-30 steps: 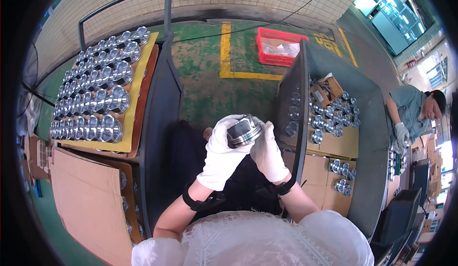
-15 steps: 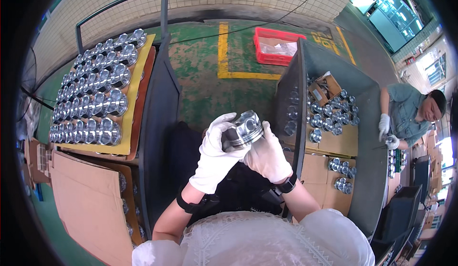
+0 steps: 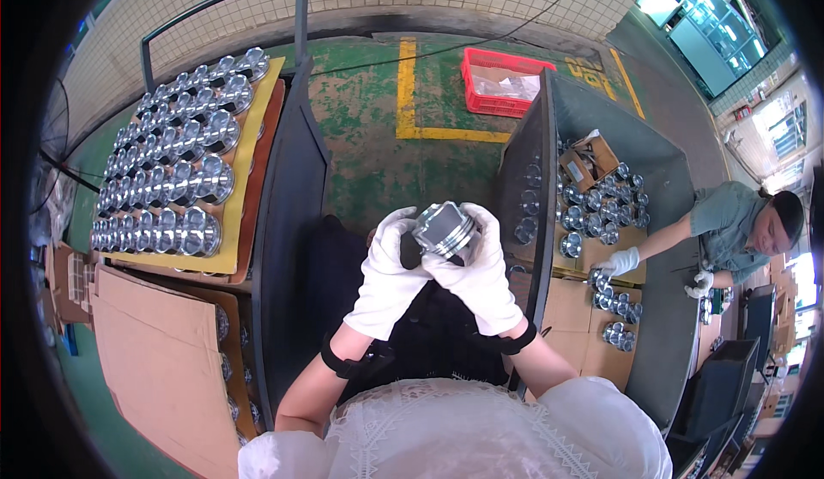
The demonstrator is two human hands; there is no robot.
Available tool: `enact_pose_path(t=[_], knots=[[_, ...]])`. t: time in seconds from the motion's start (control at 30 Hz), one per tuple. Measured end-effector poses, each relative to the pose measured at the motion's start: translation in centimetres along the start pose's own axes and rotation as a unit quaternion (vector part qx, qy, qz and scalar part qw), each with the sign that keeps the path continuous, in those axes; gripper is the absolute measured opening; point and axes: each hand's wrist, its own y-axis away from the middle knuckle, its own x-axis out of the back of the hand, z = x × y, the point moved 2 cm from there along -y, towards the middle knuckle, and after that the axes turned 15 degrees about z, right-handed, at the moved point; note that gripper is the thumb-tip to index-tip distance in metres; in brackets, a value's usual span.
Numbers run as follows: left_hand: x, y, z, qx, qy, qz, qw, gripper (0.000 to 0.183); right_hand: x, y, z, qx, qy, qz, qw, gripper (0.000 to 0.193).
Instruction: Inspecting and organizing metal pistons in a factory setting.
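A shiny metal piston (image 3: 444,229) is held up in front of me, tilted, with its grooved ring end toward the lower right and its dark-coated skirt showing. My left hand (image 3: 388,269), in a white glove, curls its fingers against the piston's left side. The white-gloved right hand (image 3: 482,275) grips it from the right and from below. Gloves hide part of the piston's lower edge. On my left, rows of similar pistons (image 3: 199,232) stand on a yellow board (image 3: 228,247) on a dark cart (image 3: 287,196).
To the right, a grey metal bin (image 3: 669,157) contains loose pistons (image 3: 592,223), cardboard (image 3: 558,307) and a small open box (image 3: 592,160). A co-worker's gloved hand (image 3: 620,262) reaches into it. A red crate (image 3: 498,106) sits on the green floor beyond.
The piston has turned in my hands, its skirt now facing up toward me. My right hand has come round its right side. The co-worker's hand has reached into the bin beside the pistons.
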Motion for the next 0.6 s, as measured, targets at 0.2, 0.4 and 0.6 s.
enact_pose_path(t=[0.2,0.4,0.6], knots=[[0.2,0.6,-0.2,-0.035,-0.048,-0.011,0.998,0.046,-0.1,0.0,-1.8,0.233,0.241,0.027,0.942,0.071],[0.6,-0.1,1.7,0.142,0.027,-0.005,0.990,0.044,0.8,-0.5,1.5,-0.155,-0.195,-0.054,0.967,0.060],[0.3,-0.9,7.0,-0.064,0.013,0.014,0.998,0.073,0.8,-0.5,-2.2,-0.391,-0.374,-0.075,0.838,0.057]])
